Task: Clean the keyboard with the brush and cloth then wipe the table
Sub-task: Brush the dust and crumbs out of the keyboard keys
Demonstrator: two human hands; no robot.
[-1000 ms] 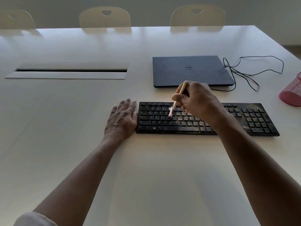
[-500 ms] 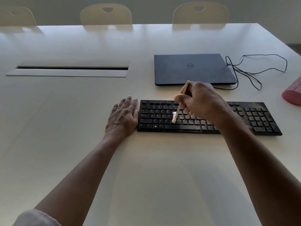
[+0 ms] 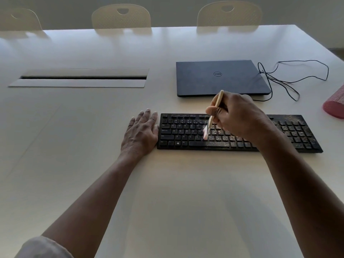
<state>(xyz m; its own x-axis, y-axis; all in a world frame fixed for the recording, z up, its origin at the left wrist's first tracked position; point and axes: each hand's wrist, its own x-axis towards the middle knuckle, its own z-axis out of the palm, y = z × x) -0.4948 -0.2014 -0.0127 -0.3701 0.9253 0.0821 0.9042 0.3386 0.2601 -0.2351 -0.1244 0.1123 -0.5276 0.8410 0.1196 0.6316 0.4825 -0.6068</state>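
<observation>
Right hand [image 3: 236, 116] grips brush [image 3: 214, 112], bristles on mid keys of keyboard [image 3: 297, 135]. Left hand [image 3: 142, 132] lies flat, fingers straight, against keyboard's left end. Keyboard sits mid-table [image 3: 167, 192], toward right edge; laptop [image 3: 219, 77] behind it.

Both bare forearms come up from the bottom edge toward the middle of the frame. The left hand [image 3: 142, 132] lies flat, palm down, fingers straight and close together, a pale sleeve at its elbow in the lower left corner. The right hand [image 3: 235, 116], right of centre, has its fingers curled in a pinch with the wrist bent down.
</observation>
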